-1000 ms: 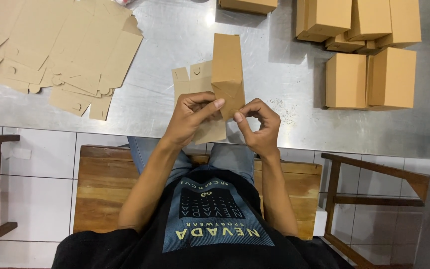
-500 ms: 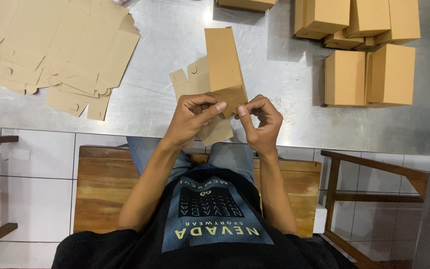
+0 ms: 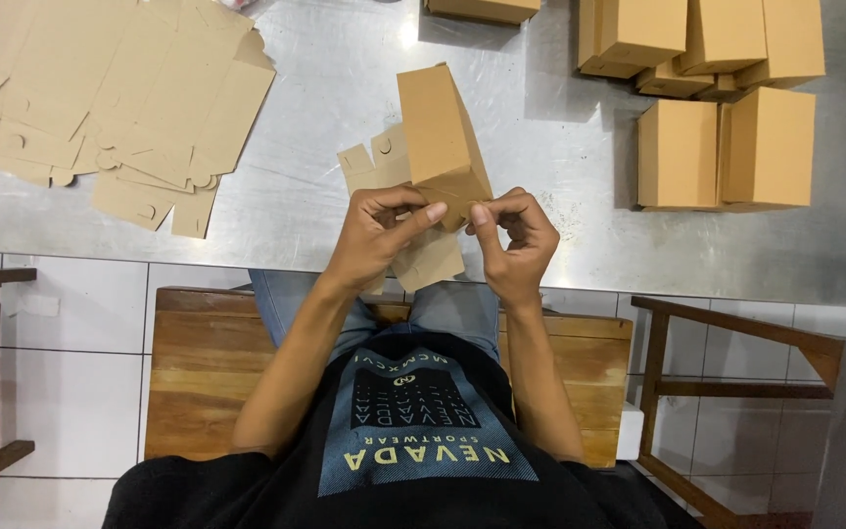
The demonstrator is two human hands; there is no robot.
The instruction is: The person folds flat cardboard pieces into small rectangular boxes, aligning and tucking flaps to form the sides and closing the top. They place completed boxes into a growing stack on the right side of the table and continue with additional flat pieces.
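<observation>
I see both hands meeting at the near end of a half-formed brown cardboard box (image 3: 440, 132), which stands tilted above the steel table (image 3: 345, 211), its far end pointing away from the fingers. My left hand (image 3: 376, 235) curls around the box's lower left side, thumb stretched across toward the right so that its tip lies on the box's bottom corner, the other fingers wrapped behind the loose flaps. My right hand (image 3: 516, 240) pinches the same corner from the other side, fingers bent tight and thumb pressed against the cardboard, its tip just beside the left thumb's tip. So both hands are clamped on the box, neither one slack. Two notched flaps (image 3: 369, 162) stick up just beyond the left fingers, and another flap (image 3: 431, 263) hangs down below the left fingers, over the table edge. Well to the left of the left hand lies a spread pile of flat unfolded blanks (image 3: 119, 98). Beyond the right fingers and off to the right, a cluster of finished boxes (image 3: 722, 147) stands on the table, with more stacked behind them. Under the wrists, nearer than the fingers, I see a wooden bench (image 3: 198, 362) over a white tiled floor (image 3: 80, 392).
</observation>
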